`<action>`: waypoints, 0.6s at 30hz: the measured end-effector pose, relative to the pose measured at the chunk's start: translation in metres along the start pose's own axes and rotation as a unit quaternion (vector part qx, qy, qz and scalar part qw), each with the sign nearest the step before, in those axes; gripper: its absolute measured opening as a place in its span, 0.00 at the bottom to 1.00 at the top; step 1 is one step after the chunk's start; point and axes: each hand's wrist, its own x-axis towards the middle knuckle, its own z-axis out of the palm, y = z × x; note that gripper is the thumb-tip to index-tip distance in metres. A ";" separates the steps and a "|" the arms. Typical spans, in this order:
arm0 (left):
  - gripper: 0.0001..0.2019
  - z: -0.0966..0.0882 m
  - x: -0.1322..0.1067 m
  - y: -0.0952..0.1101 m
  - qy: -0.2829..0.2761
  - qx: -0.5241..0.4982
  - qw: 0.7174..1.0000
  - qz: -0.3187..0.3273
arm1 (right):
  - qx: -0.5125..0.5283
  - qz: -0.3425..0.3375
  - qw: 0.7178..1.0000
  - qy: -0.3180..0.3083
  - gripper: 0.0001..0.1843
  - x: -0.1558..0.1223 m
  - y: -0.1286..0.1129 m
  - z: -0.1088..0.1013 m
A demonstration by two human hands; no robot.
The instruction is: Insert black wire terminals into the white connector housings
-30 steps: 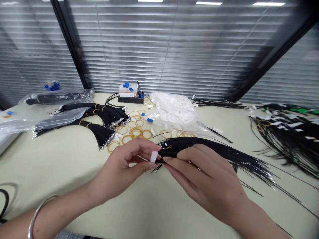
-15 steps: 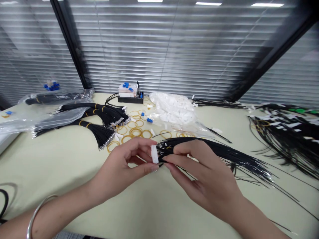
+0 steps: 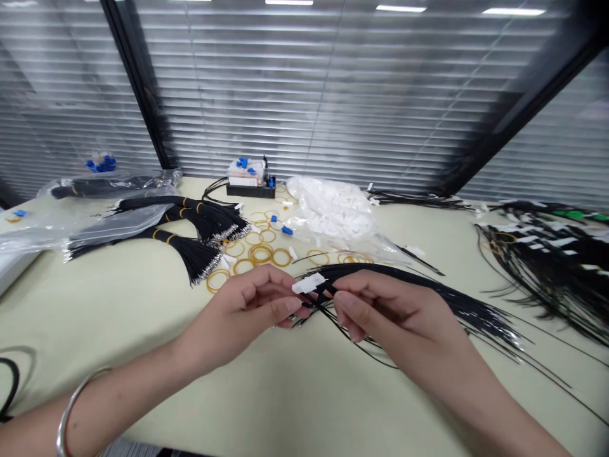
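Pinching white connector (image 3: 309, 283) in left hand (image 3: 254, 304), black wires (image 3: 326, 290) in right hand (image 3: 402, 314).

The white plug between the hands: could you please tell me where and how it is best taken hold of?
I'd pinch the white plug by its left end, coming from the left: it looks long and narrow, lies slightly tilted, and black wires lead toward the right hand, so that side seems crowded.
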 end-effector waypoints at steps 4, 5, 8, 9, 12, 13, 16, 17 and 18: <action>0.06 0.001 0.000 0.001 -0.017 -0.025 0.999 -0.016 | 0.039 0.017 0.999 -0.013 0.13 -0.002 0.004 0.003; 0.06 0.001 0.000 0.001 -0.021 -0.022 0.999 -0.019 | 0.042 0.019 0.999 -0.018 0.13 -0.002 0.005 0.004; 0.07 0.003 0.001 0.003 -0.022 -0.019 0.999 -0.036 | 0.044 0.033 0.998 -0.030 0.13 -0.003 0.005 0.005; 0.07 0.003 0.000 0.003 -0.021 -0.021 0.999 -0.041 | 0.045 0.036 0.998 -0.030 0.14 -0.003 0.004 0.004; 0.08 0.004 -0.001 0.004 -0.018 -0.026 0.999 -0.043 | 0.040 0.026 0.998 -0.029 0.14 -0.002 0.001 0.003; 0.08 0.004 -0.002 0.004 -0.019 -0.028 0.999 -0.041 | 0.032 0.015 0.999 -0.026 0.13 -0.002 -0.001 0.003; 0.09 0.003 -0.003 0.004 -0.026 -0.026 0.999 -0.031 | -0.026 -0.050 0.998 0.006 0.10 -0.003 -0.005 0.003; 0.09 0.003 -0.003 0.004 -0.027 -0.024 0.999 -0.028 | -0.061 -0.081 0.995 0.025 0.08 -0.003 -0.007 0.003; 0.09 0.003 -0.003 0.004 -0.028 -0.021 0.999 -0.025 | -0.102 -0.114 0.987 0.045 0.06 -0.004 -0.008 0.004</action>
